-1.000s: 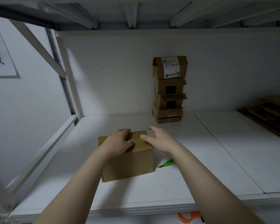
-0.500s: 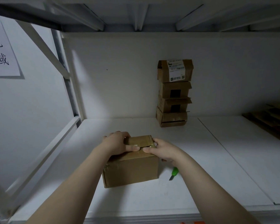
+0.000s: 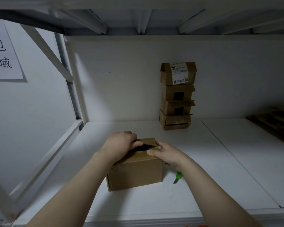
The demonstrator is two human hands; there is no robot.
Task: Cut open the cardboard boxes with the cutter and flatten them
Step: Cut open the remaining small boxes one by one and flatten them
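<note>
A small brown cardboard box (image 3: 136,172) stands on the white shelf (image 3: 195,185) in front of me. Its top flaps are parted, with a dark gap between them. My left hand (image 3: 120,145) grips the left top flap, fingers curled over its edge. My right hand (image 3: 166,154) pinches the right flap at the gap. A green cutter (image 3: 177,176) lies on the shelf just right of the box, partly hidden by my right wrist.
A stack of several small cardboard boxes (image 3: 177,95) stands against the back wall. Flattened cardboard (image 3: 275,122) lies at the far right. A paper sign (image 3: 2,51) hangs on the left wall, beside the rack's diagonal brace.
Both hands moved from resting on the box top to gripping its flaps, and the flaps have parted, showing a dark gap. The view came closer.
</note>
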